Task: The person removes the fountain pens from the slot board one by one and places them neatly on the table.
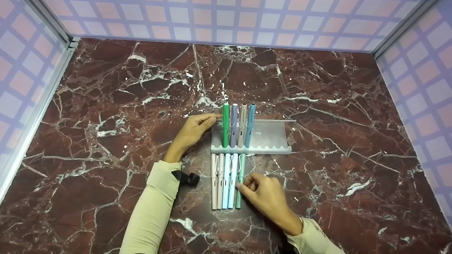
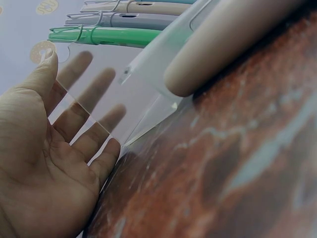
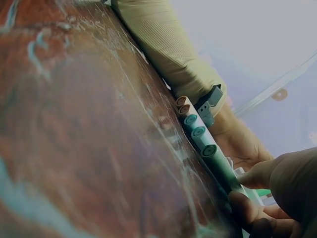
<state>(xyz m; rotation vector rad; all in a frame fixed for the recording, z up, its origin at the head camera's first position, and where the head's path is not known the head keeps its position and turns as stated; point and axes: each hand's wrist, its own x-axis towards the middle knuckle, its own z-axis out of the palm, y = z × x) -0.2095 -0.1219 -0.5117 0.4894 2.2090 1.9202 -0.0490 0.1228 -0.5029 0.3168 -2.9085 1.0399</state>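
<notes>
A clear acrylic pen stand with a notched front lip stands mid-table. Leaning in its notches are a bright green pen, a lavender pen, a taupe pen and a blue pen. My left hand grips the stand's left edge; the left wrist view shows its fingers through the clear panel and the thumb at the edge. Before the stand, a dark green pen lies at the right end of a row. My right hand pinches it between thumb and fingers.
Beside the dark green pen lie two pale cyan pens and two taupe pens, side by side. A black strap mount juts from the left wrist. Checkered panels border the dark red marbled table.
</notes>
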